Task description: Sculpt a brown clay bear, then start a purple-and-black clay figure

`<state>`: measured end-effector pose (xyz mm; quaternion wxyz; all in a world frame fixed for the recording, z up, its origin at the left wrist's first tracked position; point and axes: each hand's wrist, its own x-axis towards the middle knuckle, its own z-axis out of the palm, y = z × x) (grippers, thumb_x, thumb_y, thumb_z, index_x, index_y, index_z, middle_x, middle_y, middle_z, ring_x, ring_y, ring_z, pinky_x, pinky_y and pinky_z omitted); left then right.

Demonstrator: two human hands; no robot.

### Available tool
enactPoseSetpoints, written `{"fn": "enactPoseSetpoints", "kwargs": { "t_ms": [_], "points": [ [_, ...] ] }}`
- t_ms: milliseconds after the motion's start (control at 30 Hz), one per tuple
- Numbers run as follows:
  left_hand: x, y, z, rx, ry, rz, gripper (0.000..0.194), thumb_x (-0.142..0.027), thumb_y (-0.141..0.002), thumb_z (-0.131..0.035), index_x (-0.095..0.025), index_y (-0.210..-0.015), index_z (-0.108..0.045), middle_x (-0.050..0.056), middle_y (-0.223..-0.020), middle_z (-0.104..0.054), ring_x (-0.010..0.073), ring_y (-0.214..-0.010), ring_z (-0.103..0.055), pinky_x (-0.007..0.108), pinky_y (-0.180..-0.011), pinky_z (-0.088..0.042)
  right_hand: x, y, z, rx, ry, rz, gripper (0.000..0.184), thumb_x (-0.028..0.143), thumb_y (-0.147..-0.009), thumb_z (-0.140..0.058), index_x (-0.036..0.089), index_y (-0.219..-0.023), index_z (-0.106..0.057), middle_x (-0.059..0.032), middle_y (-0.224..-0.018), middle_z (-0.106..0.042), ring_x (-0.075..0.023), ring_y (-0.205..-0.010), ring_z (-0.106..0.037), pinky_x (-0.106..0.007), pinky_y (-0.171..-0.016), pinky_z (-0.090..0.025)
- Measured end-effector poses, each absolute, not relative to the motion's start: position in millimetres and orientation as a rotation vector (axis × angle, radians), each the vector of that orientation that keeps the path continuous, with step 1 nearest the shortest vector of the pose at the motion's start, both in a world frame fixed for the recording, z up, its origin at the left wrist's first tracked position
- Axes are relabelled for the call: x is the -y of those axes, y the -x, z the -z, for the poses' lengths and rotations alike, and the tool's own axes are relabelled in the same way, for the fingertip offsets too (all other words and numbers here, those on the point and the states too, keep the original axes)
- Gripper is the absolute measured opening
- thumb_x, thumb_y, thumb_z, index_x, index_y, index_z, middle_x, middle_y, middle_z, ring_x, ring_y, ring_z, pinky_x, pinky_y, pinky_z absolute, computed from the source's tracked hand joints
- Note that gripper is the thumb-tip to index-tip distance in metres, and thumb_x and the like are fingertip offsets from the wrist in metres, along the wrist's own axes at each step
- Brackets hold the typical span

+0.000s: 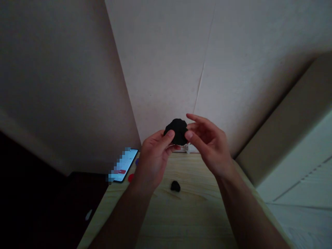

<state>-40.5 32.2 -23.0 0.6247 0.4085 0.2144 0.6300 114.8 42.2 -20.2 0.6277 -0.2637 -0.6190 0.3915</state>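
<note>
A flattened, roundish black piece of what looks like modelling clay (178, 131) is held up above the far end of the table. My left hand (155, 155) grips its left side, thumb across the front and fingers behind. At the right edge, the thumb of my right hand (211, 143) presses against it, with the index finger raised and the other fingers curled partly behind. A smaller black lump (175, 186) lies on the wooden table (192, 200) below my hands.
A lit phone (124, 166) rests at the table's left edge. Beside it are a red round thing (131, 178) and a blue one (137, 161), partly hidden by my left arm. A white item (188, 148) is at the wall (166, 76). Pale furniture (293, 166) stands right.
</note>
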Motion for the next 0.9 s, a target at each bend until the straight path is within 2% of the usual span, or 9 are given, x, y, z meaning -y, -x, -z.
{"fn": "enactPoseSetpoints", "kwargs": {
  "t_ms": [67,133,333,400,500,533,600,700,900],
  "points": [
    [-31.9,39.5,22.5,-0.484,-0.967,-1.482,0.015,-0.03,-0.089,-0.079,-0.015,-0.093,-0.082,0.008,-0.094,-0.08,0.0165,-0.085,-0.072,0.024,-0.073,-0.053,-38.4,-114.6,18.5,1.606,0.634,-0.611,0.059,0.03,-0.081,-0.091,0.035,-0.136,-0.07,-0.0063,-0.13,-0.07,-0.0219,-0.108,-0.069,-0.035,-0.086,-0.063],
    [-30.5,38.6,20.8,-0.464,-0.983,-1.492,0.015,-0.029,-0.089,-0.079,-0.015,-0.092,-0.082,0.007,-0.092,-0.08,0.0165,-0.086,-0.072,0.023,-0.073,-0.053,-36.4,-114.9,17.7,1.754,0.658,-0.396,0.063,0.028,-0.08,-0.091,0.033,-0.139,-0.068,-0.0074,-0.135,-0.069,-0.0244,-0.117,-0.067,-0.039,-0.095,-0.061],
    [-30.0,38.0,21.7,-0.526,-1.07,-1.465,0.018,-0.031,-0.087,-0.081,-0.013,-0.087,-0.079,0.006,-0.087,-0.077,0.0152,-0.083,-0.07,0.027,-0.083,-0.056,-36.9,-116.8,19.7,1.786,0.757,-0.393,0.026,0.021,-0.093,-0.077,0.027,-0.119,-0.079,-0.0044,-0.108,-0.082,-0.0213,-0.097,-0.076,-0.038,-0.089,-0.058],
    [-32.3,39.1,24.5,-0.601,-1.056,-1.525,0.023,-0.03,-0.082,-0.086,-0.016,-0.096,-0.075,0.004,-0.092,-0.076,0.016,-0.086,-0.072,0.03,-0.085,-0.058,-36.0,-117.4,19.3,1.796,0.783,-0.381,0.024,0.02,-0.094,-0.075,0.026,-0.116,-0.08,-0.0041,-0.106,-0.083,-0.0209,-0.095,-0.076,-0.037,-0.086,-0.058],
    [-34.2,42.3,26.4,-0.674,-1.107,-1.674,0.051,-0.022,-0.073,-0.093,-0.024,-0.117,-0.068,0.0,-0.107,-0.074,0.0162,-0.093,-0.074,0.03,-0.085,-0.06,-35.0,-119.0,17.9,1.81,0.815,-0.446,0.021,0.023,-0.094,-0.075,0.025,-0.114,-0.08,-0.0042,-0.105,-0.083,-0.0208,-0.093,-0.076,-0.036,-0.083,-0.059],
    [-33.9,43.5,26.1,-0.687,-1.19,-1.685,0.053,-0.021,-0.074,-0.092,-0.026,-0.121,-0.068,0.001,-0.113,-0.073,0.0168,-0.098,-0.074,0.03,-0.086,-0.061,-35.3,-119.7,17.6,1.8,0.812,-0.509,0.02,0.025,-0.094,-0.076,0.025,-0.113,-0.08,-0.0044,-0.105,-0.083,-0.0209,-0.094,-0.077,-0.035,-0.083,-0.059],
    [-32.1,45.2,24.5,-0.715,-1.402,-1.658,0.041,-0.021,-0.081,-0.086,-0.023,-0.12,-0.073,0.005,-0.119,-0.074,0.0181,-0.106,-0.074,0.029,-0.091,-0.061,-36.8,-121.1,17.3,1.735,0.785,-0.648,0.02,0.026,-0.091,-0.08,0.023,-0.11,-0.078,-0.0038,-0.103,-0.082,-0.0202,-0.093,-0.077,-0.033,-0.081,-0.06],
    [-28.7,45.6,22.1,-0.816,-1.612,-1.654,0.016,-0.022,-0.089,-0.079,-0.019,-0.105,-0.081,0.006,-0.108,-0.079,0.0174,-0.101,-0.076,0.026,-0.091,-0.061,-38.9,-122.9,16.8,1.601,0.737,-0.744,0.021,0.023,-0.084,-0.085,0.022,-0.102,-0.075,-0.0014,-0.093,-0.08,-0.017,-0.085,-0.076,-0.028,-0.076,-0.06],
    [-27.5,45.2,22.9,-0.856,-1.53,-1.804,0.008,-0.019,-0.088,-0.081,-0.022,-0.094,-0.084,-0.001,-0.092,-0.084,0.0128,-0.086,-0.078,0.019,-0.081,-0.061,-32.3,-127.8,8.6,1.745,0.773,-0.567,0.014,0.026,-0.092,-0.078,0.021,-0.105,-0.08,-0.0042,-0.094,-0.078,-0.0167,-0.084,-0.071,-0.03,-0.076,-0.056]
  ]
}}
